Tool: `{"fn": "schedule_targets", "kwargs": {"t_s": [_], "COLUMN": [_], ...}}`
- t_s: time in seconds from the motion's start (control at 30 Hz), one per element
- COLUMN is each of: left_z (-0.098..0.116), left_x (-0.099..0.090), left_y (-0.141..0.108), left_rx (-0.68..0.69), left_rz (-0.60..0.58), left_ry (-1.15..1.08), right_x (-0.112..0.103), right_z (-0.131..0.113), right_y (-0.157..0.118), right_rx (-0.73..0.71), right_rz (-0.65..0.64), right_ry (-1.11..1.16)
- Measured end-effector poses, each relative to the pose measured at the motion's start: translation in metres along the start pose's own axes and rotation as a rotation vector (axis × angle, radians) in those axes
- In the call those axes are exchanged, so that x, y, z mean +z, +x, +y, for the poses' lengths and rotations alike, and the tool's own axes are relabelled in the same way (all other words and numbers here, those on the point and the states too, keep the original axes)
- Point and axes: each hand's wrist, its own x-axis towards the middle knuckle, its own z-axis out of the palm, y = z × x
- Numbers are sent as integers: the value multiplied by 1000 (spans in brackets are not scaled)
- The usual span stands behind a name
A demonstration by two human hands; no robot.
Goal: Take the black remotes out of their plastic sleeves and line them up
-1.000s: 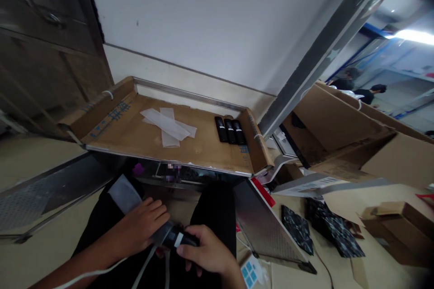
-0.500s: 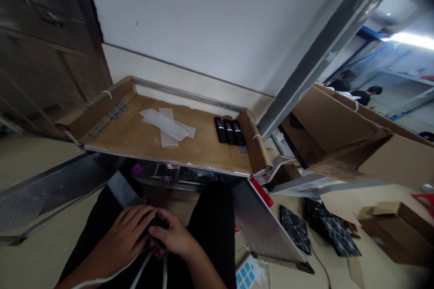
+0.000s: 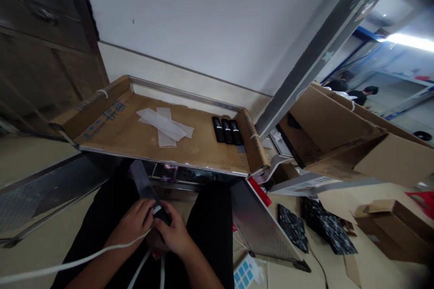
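Observation:
Above my lap, both hands are on a slim black device (image 3: pixel 163 214) with a small white label. A translucent plastic sleeve (image 3: pixel 141 181) extends from its far end, pointing up and left. My left hand (image 3: pixel 134 222) is closed where the sleeve and device meet. My right hand (image 3: pixel 174 231) grips the device's near end between thumb and fingers. On the cardboard-lined shelf (image 3: pixel 111 137) ahead, several translucent sleeves (image 3: pixel 166 127) lie crossed in a loose pile. Three similar black devices (image 3: pixel 227 131) lie side by side at the shelf's right end.
White cords (image 3: pixel 84 257) run across my left forearm and lap. An open cardboard box (image 3: pixel 332 131) stands right of the shelf. Black patterned bags (image 3: pixel 293 228) and another box (image 3: pixel 389 230) lie on the floor. Two people are in the far background.
The sleeve has swung to a steeper angle and moved right. My left hand has shifted, showing more of the black device and its white label. A white cord now stretches out to the left.

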Motion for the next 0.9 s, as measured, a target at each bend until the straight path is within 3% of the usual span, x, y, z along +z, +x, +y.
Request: {"fn": "schedule_targets", "kwargs": {"t_s": [0.27,0.4,0.53,0.7,0.9], "left_z": [-5,8,29,41,46], "left_x": [8,10,4,3,4], "left_y": [4,6,13,18,21], "left_rx": [-15,51,125,104,91], "left_rz": [-105,-93,-185,-299,-286], "left_ry": [10,-18,-74,-154,-214], "right_x": [-4,-6,-6,-10,-17], "right_z": [3,10,11,14,16], "right_y": [-5,-6,-7,-9,-12], "right_rx": [-68,-82,-70,-81,-129], "right_rz": [15,118,189,147,145], "right_ry": [-31,-106,-146,-171,-209]}}
